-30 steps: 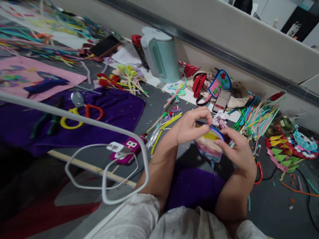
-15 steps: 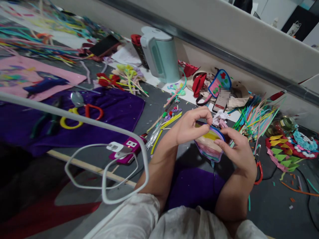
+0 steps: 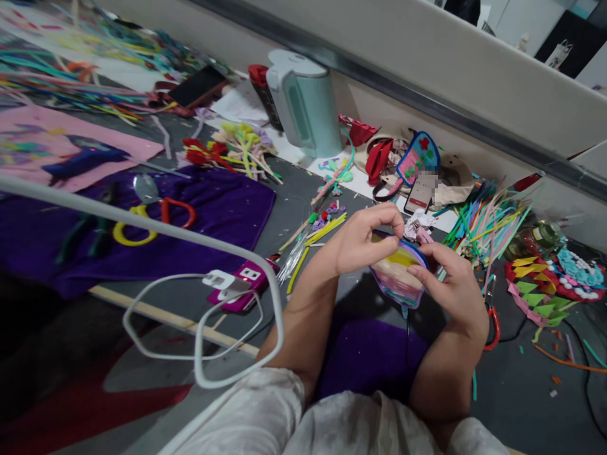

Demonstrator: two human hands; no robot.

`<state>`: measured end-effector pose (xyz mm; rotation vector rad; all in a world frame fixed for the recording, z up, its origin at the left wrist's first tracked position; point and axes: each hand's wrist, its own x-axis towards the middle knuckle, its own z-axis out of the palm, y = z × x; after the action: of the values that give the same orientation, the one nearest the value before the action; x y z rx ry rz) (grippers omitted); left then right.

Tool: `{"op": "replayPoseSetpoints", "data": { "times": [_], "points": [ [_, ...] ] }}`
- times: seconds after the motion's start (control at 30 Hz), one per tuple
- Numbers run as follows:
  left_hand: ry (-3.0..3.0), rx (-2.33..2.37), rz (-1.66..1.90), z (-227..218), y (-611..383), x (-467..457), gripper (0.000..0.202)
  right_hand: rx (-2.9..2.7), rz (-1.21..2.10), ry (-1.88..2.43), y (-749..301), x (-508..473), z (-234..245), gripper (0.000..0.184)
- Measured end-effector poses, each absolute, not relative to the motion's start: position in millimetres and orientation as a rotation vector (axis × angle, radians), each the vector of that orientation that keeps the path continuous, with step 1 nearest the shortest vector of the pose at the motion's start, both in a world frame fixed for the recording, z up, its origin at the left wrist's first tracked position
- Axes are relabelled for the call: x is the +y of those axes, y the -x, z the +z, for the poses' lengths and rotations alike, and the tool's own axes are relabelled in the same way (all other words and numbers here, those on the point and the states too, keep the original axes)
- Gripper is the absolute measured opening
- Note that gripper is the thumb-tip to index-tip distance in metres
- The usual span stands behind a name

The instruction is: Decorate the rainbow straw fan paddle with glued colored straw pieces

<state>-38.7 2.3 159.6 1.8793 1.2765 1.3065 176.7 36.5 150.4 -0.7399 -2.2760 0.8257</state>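
Between my two hands is a fan-shaped pipe-cleaner piece (image 3: 399,281), striped yellow, cream and pink, with a blue and purple rim and a small stub at its bottom. My left hand (image 3: 374,237) is closed in a pinch at its upper left rim; what lies between the fingertips is hard to see. The thumb and index finger of my right hand (image 3: 448,275) grip its right edge. The piece is held above the grey table, with a purple cloth (image 3: 374,354) below it near my body.
Left of my arms lie a power strip (image 3: 241,287) with a looping white cable, yellow-and-red-handled scissors (image 3: 135,230) and pliers (image 3: 90,230). A pale green kettle (image 3: 308,104) stands at the back. Pipe cleaners (image 3: 488,221), a glass jar (image 3: 540,237) and red-handled scissors (image 3: 493,325) lie right.
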Motion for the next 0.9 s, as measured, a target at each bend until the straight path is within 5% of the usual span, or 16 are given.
{"op": "replayPoseSetpoints", "data": {
  "times": [0.9],
  "points": [
    [-1.872,1.296,1.271,161.3,39.0,1.1,0.006,-2.287,0.826,0.758,-176.5,35.6,152.0,0.018]
  ]
}}
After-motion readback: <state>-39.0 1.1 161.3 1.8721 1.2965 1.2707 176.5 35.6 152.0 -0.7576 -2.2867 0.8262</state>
